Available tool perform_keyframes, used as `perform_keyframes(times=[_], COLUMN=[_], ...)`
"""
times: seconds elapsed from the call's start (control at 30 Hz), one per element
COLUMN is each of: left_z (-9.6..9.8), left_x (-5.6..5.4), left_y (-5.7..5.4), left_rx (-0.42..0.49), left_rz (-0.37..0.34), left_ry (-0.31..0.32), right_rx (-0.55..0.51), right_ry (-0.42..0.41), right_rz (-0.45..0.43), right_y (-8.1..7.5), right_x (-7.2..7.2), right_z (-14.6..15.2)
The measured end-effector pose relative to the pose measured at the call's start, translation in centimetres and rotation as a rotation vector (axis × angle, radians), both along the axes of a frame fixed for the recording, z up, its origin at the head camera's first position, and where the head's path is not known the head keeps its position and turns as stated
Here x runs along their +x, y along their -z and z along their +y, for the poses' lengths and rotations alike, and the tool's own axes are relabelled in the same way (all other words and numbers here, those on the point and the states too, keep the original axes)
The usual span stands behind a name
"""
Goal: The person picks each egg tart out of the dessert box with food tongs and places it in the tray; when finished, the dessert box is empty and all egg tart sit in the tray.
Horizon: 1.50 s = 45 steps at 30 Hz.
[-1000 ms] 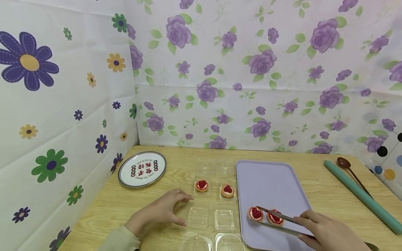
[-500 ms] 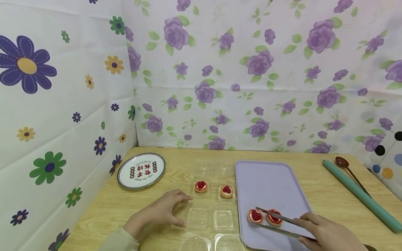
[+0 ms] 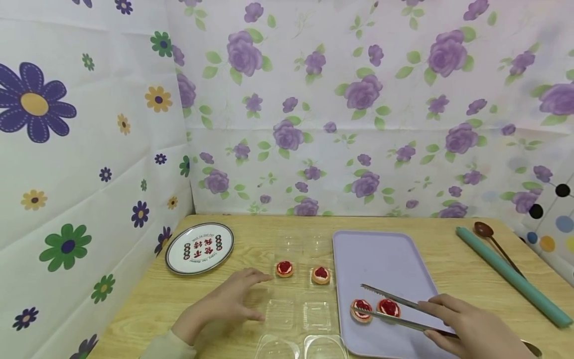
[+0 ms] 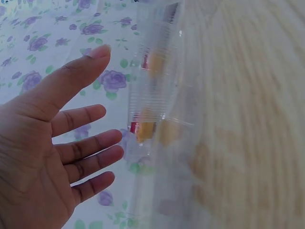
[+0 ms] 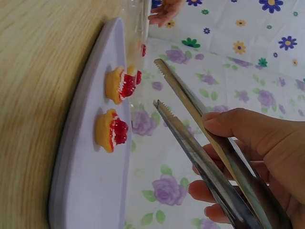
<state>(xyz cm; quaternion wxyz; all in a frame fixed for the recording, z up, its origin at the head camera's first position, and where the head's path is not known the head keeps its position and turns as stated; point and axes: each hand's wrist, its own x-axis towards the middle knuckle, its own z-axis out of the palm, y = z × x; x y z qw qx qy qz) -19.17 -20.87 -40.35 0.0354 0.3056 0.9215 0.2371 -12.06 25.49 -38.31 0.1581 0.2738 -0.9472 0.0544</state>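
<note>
In the head view my right hand (image 3: pixel 468 326) holds metal tongs (image 3: pixel 417 325) over the lilac tray (image 3: pixel 385 259). Their two toothed arms are spread with nothing between them. On the tray sit two raspberry tarts, a left tart (image 3: pixel 358 303) and a right tart (image 3: pixel 388 305); one tong arm overlaps them. The right wrist view shows the tong tips raised well above the nearer tart (image 5: pixel 108 131). My left hand (image 3: pixel 224 301), fingers spread, is beside the clear plastic containers (image 3: pixel 280 315); its empty palm shows in the left wrist view. Two more tarts, one (image 3: pixel 284 269) and another (image 3: pixel 321 275), sit in the containers.
A white plate (image 3: pixel 199 249) with red characters lies at the back left. To the tray's right are a teal roll (image 3: pixel 511 274) and a dark brown spoon (image 3: pixel 484 229). Clear lids (image 3: pixel 278 344) lie at the front edge. Flowered sheets stand behind and left.
The tongs have risen from around the left tart, and their tips sit higher above the tray. Both tray tarts stay put. The left hand keeps its pose; the head view has shifted slightly.
</note>
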Motion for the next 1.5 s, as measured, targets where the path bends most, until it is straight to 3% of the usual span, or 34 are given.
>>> perform_keyframes(times=[0.23,0.57,0.9,1.07,1.27,1.5], left_z=[0.6,2.9,6.4,7.6,8.2,8.8], left_x=[-0.3,-1.9,-4.4,-5.8,-6.8,-7.8], left_y=[-0.7,-1.9,-3.6,-3.6,-3.2,-1.9], left_rx=[0.044,0.017,-0.082,-0.131,-0.202,-0.228], left_rz=[0.059,0.14,0.158,0.164,0.112,0.092], left_ry=[-0.005,0.004,0.075,0.096,0.091,0.093], right_rx=[0.014,-0.081,-0.073,-0.055,-0.037,0.024], right_ry=[0.088,-0.052,-0.055,-0.065,-0.064,-0.069], right_rz=[-0.036,0.151,0.15,0.148,0.102,0.103], right_y=[-1.4,-2.7,-3.2,-3.3,-3.4,-3.1], right_x=[0.0,-0.9,-2.4,-3.4,-4.2,-5.4], right_z=[-0.7,-1.3,-3.0,-3.6,-4.6,-5.6])
